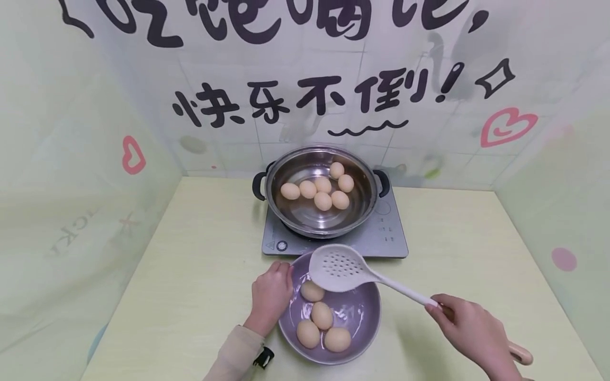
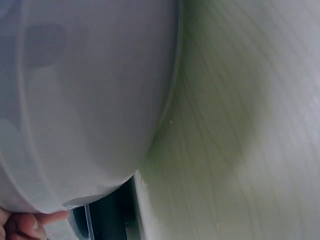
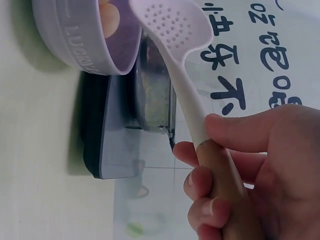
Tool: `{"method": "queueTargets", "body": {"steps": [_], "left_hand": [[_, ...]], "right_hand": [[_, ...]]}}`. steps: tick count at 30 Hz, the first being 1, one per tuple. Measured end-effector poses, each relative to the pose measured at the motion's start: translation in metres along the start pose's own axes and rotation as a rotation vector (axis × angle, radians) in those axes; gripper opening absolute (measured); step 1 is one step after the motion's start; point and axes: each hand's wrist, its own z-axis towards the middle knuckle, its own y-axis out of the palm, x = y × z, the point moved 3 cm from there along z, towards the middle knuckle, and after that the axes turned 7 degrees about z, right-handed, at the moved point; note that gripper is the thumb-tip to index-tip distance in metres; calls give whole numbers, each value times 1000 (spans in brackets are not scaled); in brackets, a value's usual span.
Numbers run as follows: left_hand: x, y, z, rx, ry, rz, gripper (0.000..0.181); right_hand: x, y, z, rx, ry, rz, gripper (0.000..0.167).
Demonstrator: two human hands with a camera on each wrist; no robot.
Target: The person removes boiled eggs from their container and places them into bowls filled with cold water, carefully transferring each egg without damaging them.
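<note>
A purple bowl [image 1: 364, 317] with several eggs [image 1: 322, 316] in it stands on the table in front of the cooker. The left hand [image 1: 272, 292] grips the bowl's rim at its upper left; in the left wrist view its fingertips [image 2: 32, 225] lie against the bowl [image 2: 95, 100]. A white slotted spoon [image 1: 339, 267] with nothing on it hangs over the bowl's back part. Round its handle the right hand [image 1: 472, 330] has its fingers curled; the right wrist view shows the hand [image 3: 270, 170] on the wooden part of the handle [image 3: 227, 185].
Behind the bowl, a steel pot [image 1: 321, 230] with black side handles sits on a flat cooker [image 1: 391, 238]. Several eggs [image 1: 323, 201] lie in the pot. A printed sheet [image 1: 305, 127] with lettering rises behind, and similar sheets hang at both sides of the table [image 1: 190, 296].
</note>
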Motion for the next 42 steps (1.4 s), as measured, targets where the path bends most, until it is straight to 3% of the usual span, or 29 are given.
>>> {"method": "queueTargets", "body": {"steps": [8,16,21,26,33,42], "left_hand": [[0,0,-1,22,15,0,12],[0,2,-3,27,14,-2,12],[1,2,-4,21,6,-10,12],[1,3,-5,23,2,-1,12],[1,2,-4,39,2,7,11],[-1,2,-3,58,5,6,12]], "right_hand": [[-1,-22,34,31,-74,56,31],[-16,-42,84,292,-155,98,27],[-29,-37,108,433,-231,77,21],[-41,-29,121,505,-302,41,18],[-53,-18,128,535,-354,7,17],[-55,-12,128,447,-331,-47,18]]}}
